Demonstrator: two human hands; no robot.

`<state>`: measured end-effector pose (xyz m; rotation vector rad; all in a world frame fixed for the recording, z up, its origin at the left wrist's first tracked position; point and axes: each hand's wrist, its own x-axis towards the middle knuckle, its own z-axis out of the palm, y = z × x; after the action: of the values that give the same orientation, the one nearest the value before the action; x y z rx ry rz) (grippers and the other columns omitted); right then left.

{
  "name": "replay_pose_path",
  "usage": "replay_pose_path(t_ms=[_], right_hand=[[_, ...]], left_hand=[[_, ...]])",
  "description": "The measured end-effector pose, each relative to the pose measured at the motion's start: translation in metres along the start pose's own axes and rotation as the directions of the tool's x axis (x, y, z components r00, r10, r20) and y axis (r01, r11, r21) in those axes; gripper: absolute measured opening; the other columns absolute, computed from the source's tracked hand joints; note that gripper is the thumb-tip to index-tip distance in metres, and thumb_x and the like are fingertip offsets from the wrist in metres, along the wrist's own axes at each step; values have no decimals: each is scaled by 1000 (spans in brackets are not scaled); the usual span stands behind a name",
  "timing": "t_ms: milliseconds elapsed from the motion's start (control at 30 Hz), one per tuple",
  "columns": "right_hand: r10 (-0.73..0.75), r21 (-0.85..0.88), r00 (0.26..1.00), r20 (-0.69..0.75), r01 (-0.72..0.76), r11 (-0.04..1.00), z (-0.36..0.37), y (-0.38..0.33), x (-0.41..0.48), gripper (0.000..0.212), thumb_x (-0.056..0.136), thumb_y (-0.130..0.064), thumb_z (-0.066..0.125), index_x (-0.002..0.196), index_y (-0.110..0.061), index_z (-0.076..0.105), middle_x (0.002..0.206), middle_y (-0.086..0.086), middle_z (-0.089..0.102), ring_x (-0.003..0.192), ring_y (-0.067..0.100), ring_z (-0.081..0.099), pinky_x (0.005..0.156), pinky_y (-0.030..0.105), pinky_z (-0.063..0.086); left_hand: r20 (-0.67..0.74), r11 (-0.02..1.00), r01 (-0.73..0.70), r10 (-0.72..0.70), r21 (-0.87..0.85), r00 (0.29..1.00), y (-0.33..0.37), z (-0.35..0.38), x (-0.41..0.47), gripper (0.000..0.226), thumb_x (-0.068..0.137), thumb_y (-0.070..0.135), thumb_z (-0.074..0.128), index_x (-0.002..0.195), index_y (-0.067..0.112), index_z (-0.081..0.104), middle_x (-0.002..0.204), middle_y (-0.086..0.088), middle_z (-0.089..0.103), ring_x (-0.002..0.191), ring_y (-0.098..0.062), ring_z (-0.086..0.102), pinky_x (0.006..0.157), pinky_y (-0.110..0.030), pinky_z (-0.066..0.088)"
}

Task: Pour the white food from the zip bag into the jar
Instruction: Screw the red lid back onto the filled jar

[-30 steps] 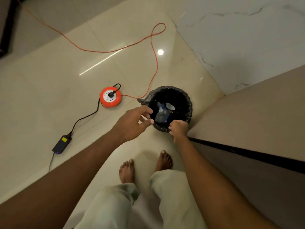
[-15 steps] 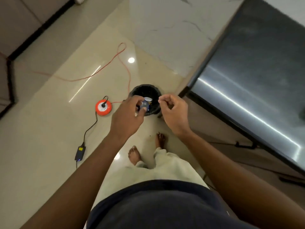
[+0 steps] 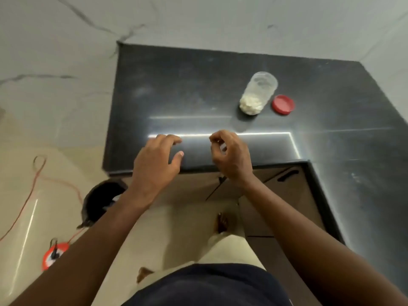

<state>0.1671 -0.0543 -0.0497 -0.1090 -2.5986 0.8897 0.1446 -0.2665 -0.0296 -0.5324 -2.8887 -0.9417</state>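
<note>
Though lidless, jar [image 3: 257,93] partly white-filled

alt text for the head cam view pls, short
A clear jar with white food in its bottom stands open on a dark counter, its red lid beside it. The left hand and right hand hover empty at the counter's near edge; a black bin sits on the floor.

Open jar [image 3: 257,93] holds white food [image 3: 250,105]; red lid [image 3: 283,104] beside.
</note>
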Motion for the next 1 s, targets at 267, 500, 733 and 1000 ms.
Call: replay_pose_path(t_ms=[267,500,733,1000], right_hand=[[94,-210,996,-15,-95,973,-81,158,63,11,90,-18,62,100,-21,65,98,-1,68,86,16,61,65,27,44],[91,-383,974,208,-4,924,-131,242,146,51,83,-17,68,133,-13,60,137,11,59,125,35,55,100,49,52],[287,-554,721,631,159,818,-128,282,204,96,83,-33,70,161,-44,13,173,12,0,157,44,4,120,67,22],[159,-417,836,524,89,905,-132,277,209,78,72,-34,78,139,-39,39,145,4,42,124,35,53,92,46,56]], left_hand=[[-1,991,-100,101,91,995,102,95,119,54,89,45,76,133,17,63,128,-8,67,117,-34,63,91,-49,52],[77,984,97,-86,-147,993,163,162,209,121,67,63,90,160,11,31,156,-14,45,142,-32,47,114,-46,44],[-1,914,182,-195,-363,981,172,192,238,106,57,44,100,145,22,46,138,-1,65,125,-22,64,103,-38,54],[-2,911,162,-175,-380,984,161,197,247,93,53,49,97,132,34,50,124,12,67,111,-12,67,92,-34,57]])
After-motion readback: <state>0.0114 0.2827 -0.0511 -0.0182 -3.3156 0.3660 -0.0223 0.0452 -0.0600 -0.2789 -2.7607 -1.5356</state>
